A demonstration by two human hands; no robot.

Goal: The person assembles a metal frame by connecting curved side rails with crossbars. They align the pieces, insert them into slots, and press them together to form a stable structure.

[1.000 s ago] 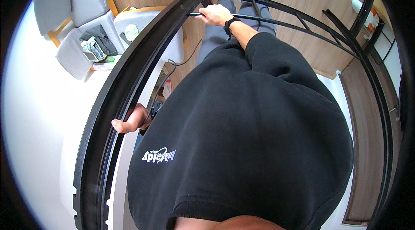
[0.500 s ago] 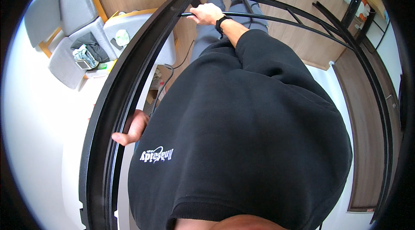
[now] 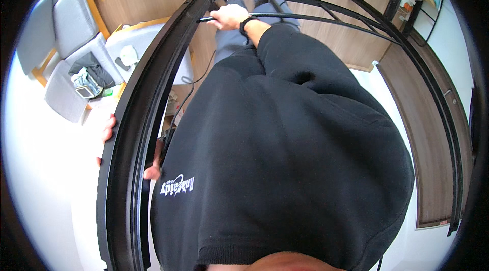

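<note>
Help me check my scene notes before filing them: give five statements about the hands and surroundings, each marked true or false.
1. The left hand shows on both sides of the wide black beam. True.
2. The right hand is empty. False: the right hand grips a thin black bar.
3. A dark wristband sits on the right wrist. True.
4. The person's top is white. False: the sweatshirt is black, with a pale chest print.
5. Dark cloth lies on grey cushions. True.
</note>
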